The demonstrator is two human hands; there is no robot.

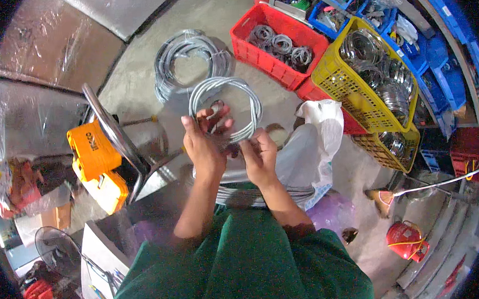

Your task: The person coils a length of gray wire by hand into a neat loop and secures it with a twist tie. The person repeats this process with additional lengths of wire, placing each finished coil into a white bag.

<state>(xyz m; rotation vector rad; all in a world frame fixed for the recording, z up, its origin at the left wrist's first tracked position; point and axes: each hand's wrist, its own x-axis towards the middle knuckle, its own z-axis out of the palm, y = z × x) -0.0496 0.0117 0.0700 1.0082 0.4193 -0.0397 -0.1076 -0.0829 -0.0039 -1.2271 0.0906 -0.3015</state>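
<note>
While I watch from the head camera, the left hand (pixel 203 146) is closed on the near-left arc of a grey wire coil (pixel 225 109), fingers wrapped over the strands, and the right hand (pixel 259 156) pinches the coil's lower right edge, so both hands are clamped on the same loop, held up just in front of the green shirt (pixel 242 266). I take that coil as my landmark. Beyond it and slightly to the left, a larger loose bundle of grey cable (pixel 186 61) lies on the concrete floor (pixel 213 12). Beyond it to the right sits a red crate (pixel 274 44) holding several small wound coils. Further right of the coil, a yellow basket (pixel 357 83) is filled with shiny metal rings or bands, and a second yellow basket (pixel 392 150) nearer me holds more of the same. Past those, blue bins (pixel 445 68) stand on shelving; I cannot tell what they hold. Just right of the coil lies a white plastic bag (pixel 321 132). Left of the coil stands an orange tool case (pixel 92 151).
</note>
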